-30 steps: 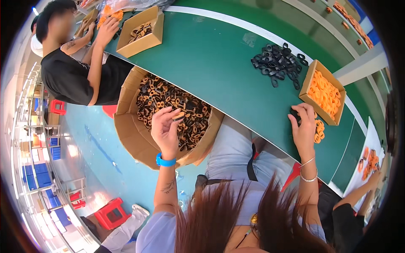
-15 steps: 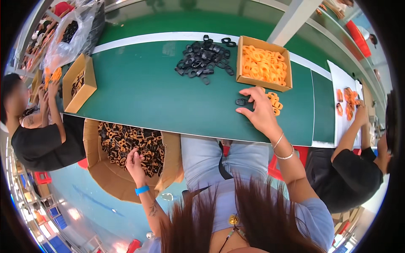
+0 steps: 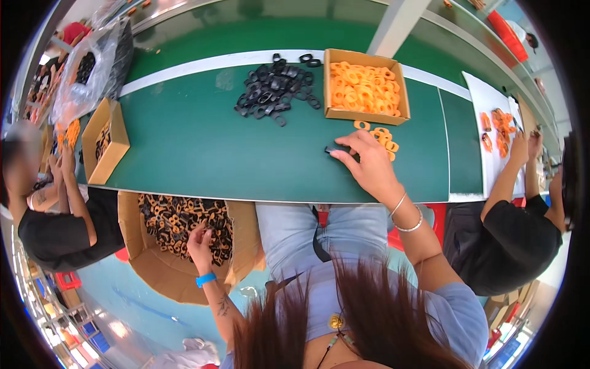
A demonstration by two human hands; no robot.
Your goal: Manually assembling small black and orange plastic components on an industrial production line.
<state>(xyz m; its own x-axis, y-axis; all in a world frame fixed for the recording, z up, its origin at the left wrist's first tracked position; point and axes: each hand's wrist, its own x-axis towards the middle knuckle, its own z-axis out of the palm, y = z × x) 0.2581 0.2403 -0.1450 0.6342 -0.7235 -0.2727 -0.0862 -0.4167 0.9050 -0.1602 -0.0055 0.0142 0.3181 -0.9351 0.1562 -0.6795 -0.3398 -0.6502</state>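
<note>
Between the thumb and fingertips of my right hand (image 3: pixel 367 161) is a small black oval ring (image 3: pixel 332 149), just above the green tabletop (image 3: pixel 203 147). Several loose orange rings (image 3: pixel 382 136) lie beside that hand, partly covered by it. Farther left is a heap of black rings (image 3: pixel 273 92). My left hand (image 3: pixel 200 245) hangs over a large round cardboard bin (image 3: pixel 138 246) full of joined black-and-orange pieces (image 3: pixel 178 227). Its fingers are loosely bent and apart, with nothing visible in them.
A cardboard box of orange rings (image 3: pixel 365 89) stands behind my right hand. A tilted carton (image 3: pixel 114 144) stands at the table's left end. Co-workers in black sit left (image 3: pixel 61 230) and right (image 3: pixel 522 246). A white post (image 3: pixel 396 27) rises at the back.
The whole view has shifted, so the table's things appear farther left. My right hand has closed on the black ring and tipped it up. My left hand stays over the bin.
</note>
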